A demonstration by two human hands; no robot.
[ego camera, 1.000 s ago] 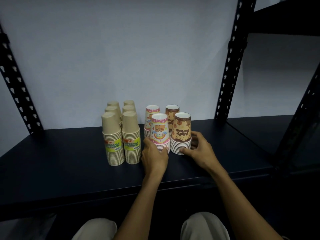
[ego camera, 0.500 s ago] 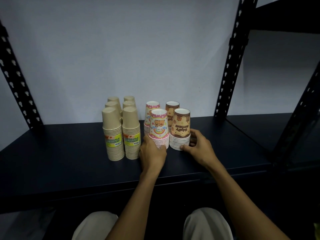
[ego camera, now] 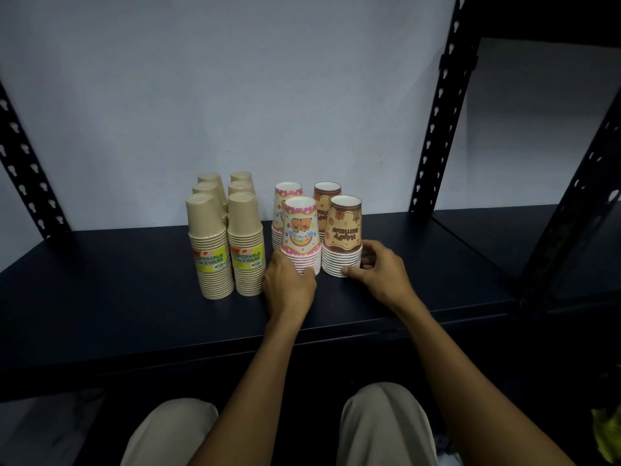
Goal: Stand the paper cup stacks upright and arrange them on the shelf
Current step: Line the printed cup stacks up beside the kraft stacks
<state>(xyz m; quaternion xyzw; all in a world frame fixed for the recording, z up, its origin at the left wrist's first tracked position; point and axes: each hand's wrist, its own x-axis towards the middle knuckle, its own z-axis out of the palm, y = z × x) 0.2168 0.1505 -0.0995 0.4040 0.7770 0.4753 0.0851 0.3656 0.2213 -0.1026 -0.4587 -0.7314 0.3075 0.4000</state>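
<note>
The left hand [ego camera: 289, 284] is cupping the base of the pink cup stack [ego camera: 300, 234] and the right hand [ego camera: 379, 271] is pinching the brown cup stack [ego camera: 343, 237], steadying both upright, rims down, on the shelf [ego camera: 100, 297]; the plain stacks [ego camera: 226, 243] are standing just beside, so rows are lining up

tan stacks [ego camera: 225, 243] (yellow-green labels) | pink stack [ego camera: 300, 233] | brown stack [ego camera: 343, 235] | shelf [ego camera: 100, 297] perhaps navy

Dim, bluish light; dark corners, wide-angle bending at edges, slightly soft.
</note>
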